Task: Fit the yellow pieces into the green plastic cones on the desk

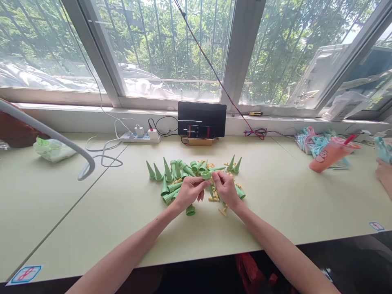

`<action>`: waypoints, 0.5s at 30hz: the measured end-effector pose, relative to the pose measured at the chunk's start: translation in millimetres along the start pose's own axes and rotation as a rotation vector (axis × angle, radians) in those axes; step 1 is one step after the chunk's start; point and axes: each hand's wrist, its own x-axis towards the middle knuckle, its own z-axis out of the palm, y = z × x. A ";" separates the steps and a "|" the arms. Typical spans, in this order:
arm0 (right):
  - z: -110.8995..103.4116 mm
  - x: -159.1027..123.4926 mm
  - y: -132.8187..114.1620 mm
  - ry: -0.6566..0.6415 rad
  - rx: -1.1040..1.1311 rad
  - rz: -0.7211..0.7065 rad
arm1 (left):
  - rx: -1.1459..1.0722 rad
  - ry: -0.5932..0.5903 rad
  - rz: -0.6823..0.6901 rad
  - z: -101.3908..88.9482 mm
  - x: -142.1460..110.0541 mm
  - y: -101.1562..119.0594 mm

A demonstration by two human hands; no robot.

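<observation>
My left hand (190, 190) is closed around a green plastic cone (206, 175), its round open end facing up between my hands. My right hand (226, 187) pinches at that cone's rim; whether a small part sits in its fingers I cannot make out. Both hands hover over a heap of green cones (171, 173) mixed with small yellow pieces (223, 211) on the pale green table (122, 212). One short green cone (190, 210) lies just below my left wrist.
A phone (200, 132) leans on a black stand at the back, beside a power strip (141, 136) with cables. A white curved tube (61, 143) crosses the left. A pink cup (332, 154) and another person's hand (385, 173) are at the right.
</observation>
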 end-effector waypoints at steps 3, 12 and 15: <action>-0.5 -0.1 -0.7 0.003 -0.025 -0.017 | -0.093 -0.042 -0.060 -1.2 1.3 0.5; -1.6 -0.4 -2.9 0.008 -0.115 -0.092 | -0.356 -0.162 -0.292 -3.9 2.8 3.4; -2.3 -0.2 -2.4 0.009 -0.162 -0.122 | -0.383 -0.182 -0.335 -4.8 3.0 4.6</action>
